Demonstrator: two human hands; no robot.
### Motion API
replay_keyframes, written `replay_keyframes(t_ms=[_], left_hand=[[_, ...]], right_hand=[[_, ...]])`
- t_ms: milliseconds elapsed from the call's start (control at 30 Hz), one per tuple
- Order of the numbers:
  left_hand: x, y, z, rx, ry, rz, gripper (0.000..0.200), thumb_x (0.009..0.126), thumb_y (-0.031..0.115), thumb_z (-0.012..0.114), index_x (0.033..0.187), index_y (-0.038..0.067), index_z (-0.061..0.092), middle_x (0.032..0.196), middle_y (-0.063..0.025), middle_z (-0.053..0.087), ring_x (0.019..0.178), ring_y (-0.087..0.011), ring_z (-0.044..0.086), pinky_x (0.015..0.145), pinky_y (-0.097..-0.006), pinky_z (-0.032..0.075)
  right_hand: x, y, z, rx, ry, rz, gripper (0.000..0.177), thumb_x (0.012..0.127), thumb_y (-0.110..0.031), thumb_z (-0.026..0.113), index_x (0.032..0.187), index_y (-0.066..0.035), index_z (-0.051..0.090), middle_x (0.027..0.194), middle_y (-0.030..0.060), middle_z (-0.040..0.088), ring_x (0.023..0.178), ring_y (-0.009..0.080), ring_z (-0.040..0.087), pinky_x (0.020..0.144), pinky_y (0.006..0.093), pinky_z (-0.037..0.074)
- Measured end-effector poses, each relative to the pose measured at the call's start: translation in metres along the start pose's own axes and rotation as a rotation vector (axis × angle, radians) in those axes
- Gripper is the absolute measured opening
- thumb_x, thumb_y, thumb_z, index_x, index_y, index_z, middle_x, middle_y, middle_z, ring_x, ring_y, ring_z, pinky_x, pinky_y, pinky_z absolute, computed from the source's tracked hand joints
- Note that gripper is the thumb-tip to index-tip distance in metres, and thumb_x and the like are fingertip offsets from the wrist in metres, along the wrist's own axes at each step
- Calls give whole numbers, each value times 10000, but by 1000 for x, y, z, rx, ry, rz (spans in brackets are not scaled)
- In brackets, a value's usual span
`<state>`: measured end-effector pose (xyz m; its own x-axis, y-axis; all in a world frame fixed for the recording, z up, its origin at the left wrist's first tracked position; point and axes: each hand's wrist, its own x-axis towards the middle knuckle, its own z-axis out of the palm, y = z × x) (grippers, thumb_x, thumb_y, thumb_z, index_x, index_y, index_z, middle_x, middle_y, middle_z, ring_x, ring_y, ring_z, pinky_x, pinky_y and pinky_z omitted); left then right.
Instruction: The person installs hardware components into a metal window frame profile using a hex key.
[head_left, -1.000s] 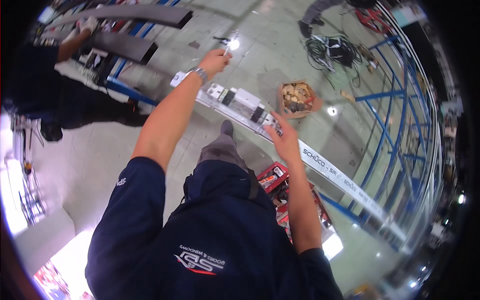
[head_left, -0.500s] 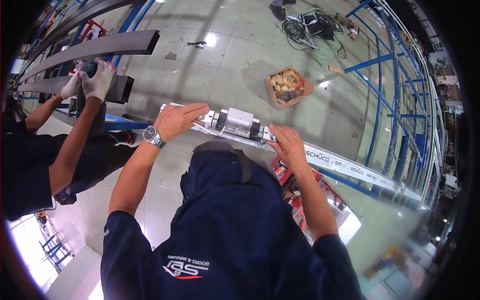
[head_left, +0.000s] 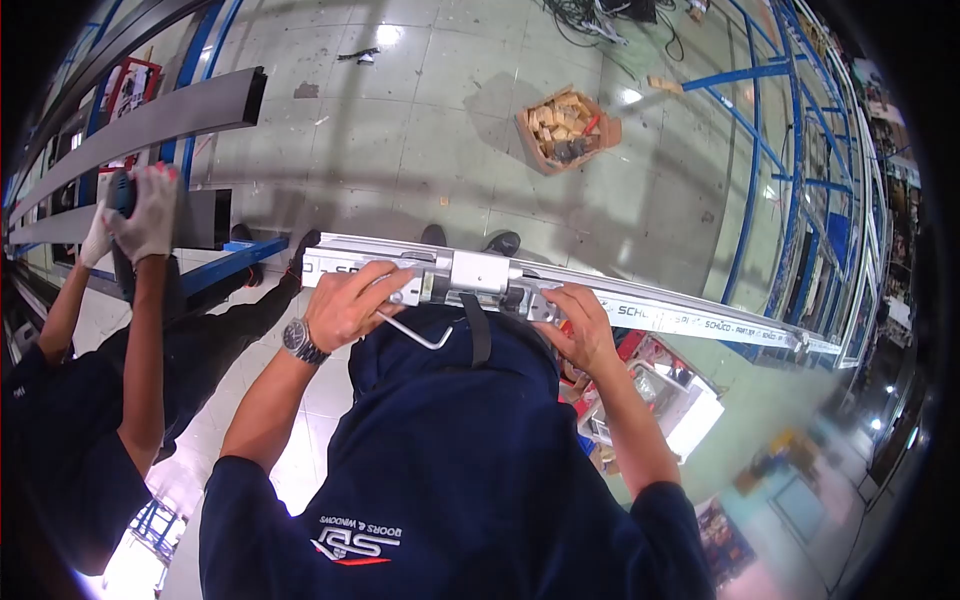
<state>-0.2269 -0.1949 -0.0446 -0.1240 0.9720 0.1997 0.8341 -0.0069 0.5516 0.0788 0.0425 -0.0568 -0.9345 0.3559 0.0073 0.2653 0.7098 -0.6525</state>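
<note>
A long silver aluminium profile [head_left: 690, 322] with printed Schüco tape runs across in front of my body. On it sits a hinge [head_left: 480, 272] with a silver barrel block, dark parts and plates at both ends. My left hand [head_left: 352, 308], a watch on its wrist, is closed at the hinge's left plate. A bent hex key [head_left: 425, 338] sticks out from under those fingers toward my shirt; its other end is hidden. My right hand [head_left: 578, 322] grips the hinge's right plate between thumb and fingers.
At left, a co-worker's gloved hands [head_left: 140, 215] hold a tool by dark grey profiles [head_left: 150, 120] on a blue rack. A box of wood blocks [head_left: 568, 130] stands on the floor ahead. Blue frames [head_left: 755, 150] rise at right. A red-and-white cart [head_left: 655, 395] is below the profile.
The hinge and profile appear tilted differently, and the hex key now shows more fully below my left hand. Both hands remain at the hinge's ends. My view has shifted.
</note>
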Motion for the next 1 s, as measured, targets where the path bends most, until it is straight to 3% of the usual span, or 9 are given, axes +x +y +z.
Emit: replay_keyframes(t_ms=[100, 267, 400, 600, 700, 733, 833, 867, 1000], left_hand=[[5, -4, 0, -128, 0, -39, 459, 746, 245, 849, 1152, 84, 709, 1009, -57, 667, 674, -208, 664, 517, -321, 519], [27, 1, -13, -291, -312, -340, 486, 770, 378, 835, 1108, 49, 717, 936, -71, 661, 755, -247, 622, 657, -362, 509], [37, -3, -5, -434, -321, -507, 433, 817, 351, 810, 1089, 26, 723, 849, -120, 671, 717, -277, 628, 661, -374, 503], [48, -2, 6, -606, -182, -788, 388, 907, 357, 744, 1039, -8, 749, 788, -167, 690, 668, -239, 643, 657, -347, 491], [69, -10, 11, -592, -268, -692, 406, 938, 380, 705, 1044, -9, 751, 794, -175, 696, 647, -243, 627, 644, -351, 490], [71, -13, 19, -692, -284, -618, 437, 957, 412, 669, 1084, 1, 748, 802, -184, 701, 640, -253, 628, 635, -363, 490], [92, -26, 9, -615, -685, -611, 470, 955, 447, 658, 1085, 4, 743, 802, -198, 696, 654, -283, 629, 649, -378, 490], [84, -31, 19, -665, -600, -579, 505, 945, 488, 650, 1040, 1, 744, 756, -198, 670, 647, -307, 613, 647, -400, 479], [93, -35, 25, -570, -753, -551, 534, 934, 527, 645, 1012, 8, 747, 756, -181, 680, 647, -271, 617, 641, -399, 477]], right_hand=[[-8, -4, 6, 30, 11, 71, 551, 724, -172, 875, 1217, -71, 651, 1135, 141, 644, 1064, 353, 619, 942, 444, 509], [8, -19, -3, 155, -14, 243, 606, 740, -276, 887, 1251, -67, 637, 1100, 134, 658, 1032, 340, 625, 920, 424, 496], [28, -27, -11, 167, -105, 350, 633, 777, -344, 862, 1284, -46, 626, 1081, 138, 670, 1014, 335, 629, 920, 426, 480], [44, -18, -10, 257, -166, 336, 492, 934, -337, 702, 1312, -29, 628, 1220, 201, 659, 1106, 349, 625, 1005, 431, 451], [62, -3, 0, 414, -199, 314, 474, 987, -346, 615, 1335, -23, 616, 1287, 207, 642, 1207, 344, 603, 1057, 405, 435], [70, -6, -4, 576, -331, 441, 515, 992, -389, 601, 1348, -16, 603, 1318, 192, 637, 1246, 345, 594, 1065, 394, 444], [87, -8, -9, 548, -478, 435, 532, 985, -405, 614, 1345, -13, 603, 1310, 190, 644, 1211, 344, 614, 1024, 402, 477], [87, -6, -8, 486, -467, 387, 550, 969, -417, 634, 1340, -12, 604, 1288, 195, 653, 1190, 344, 628, 990, 415, 501], [84, -13, -2, 485, -425, 410, 554, 955, -416, 656, 1332, -12, 609, 1270, 202, 663, 1171, 346, 640, 984, 418, 504]])
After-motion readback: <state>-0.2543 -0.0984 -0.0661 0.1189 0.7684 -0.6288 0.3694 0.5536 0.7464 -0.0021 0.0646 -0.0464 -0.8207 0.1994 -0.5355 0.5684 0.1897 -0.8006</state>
